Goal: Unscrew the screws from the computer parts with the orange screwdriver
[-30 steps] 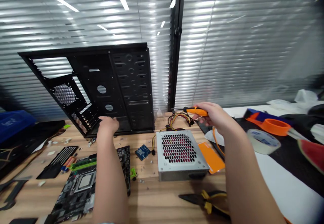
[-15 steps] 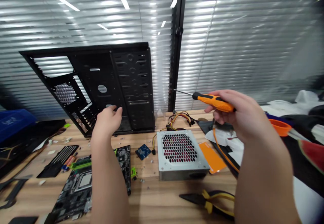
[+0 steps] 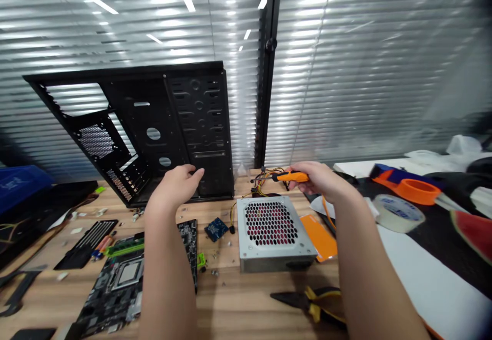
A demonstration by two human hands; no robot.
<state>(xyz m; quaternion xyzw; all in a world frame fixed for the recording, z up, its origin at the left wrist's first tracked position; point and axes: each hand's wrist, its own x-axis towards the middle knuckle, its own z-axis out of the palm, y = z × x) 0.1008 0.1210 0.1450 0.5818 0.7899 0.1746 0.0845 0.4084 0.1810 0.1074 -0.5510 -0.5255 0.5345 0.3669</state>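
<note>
Your right hand (image 3: 321, 181) is lower than it is half a second ago, when it holds the screwdriver (image 3: 291, 176) up against the blinds; now the tool lies nearly level again, its shaft passing in front of the bundled cables (image 3: 262, 188) near the far edge of the desk (image 3: 230, 309). You have its orange handle gripped in your fingers, with the tip pointing left. Whether the tip touches a cable, you cannot tell from here.

Your left hand (image 3: 171, 191) sits further right than in either earlier picture, in front of the lower middle of the black case (image 3: 207, 124). It is loose, thumb and forefinger parted, and nothing shows in it; contact with the case is unclear.

The case has not shifted: it stands upright along the desk's far edge. The power supply (image 3: 271, 227) also stays put, right of the desk's middle and just in front of the cables, while the motherboard (image 3: 113, 288) lies toward the near left corner, partly behind your forearm.

For the work in hand, this brings your two hands closer together and the tool back within reach of the cables, but no part looks newly fastened or freed.
</note>
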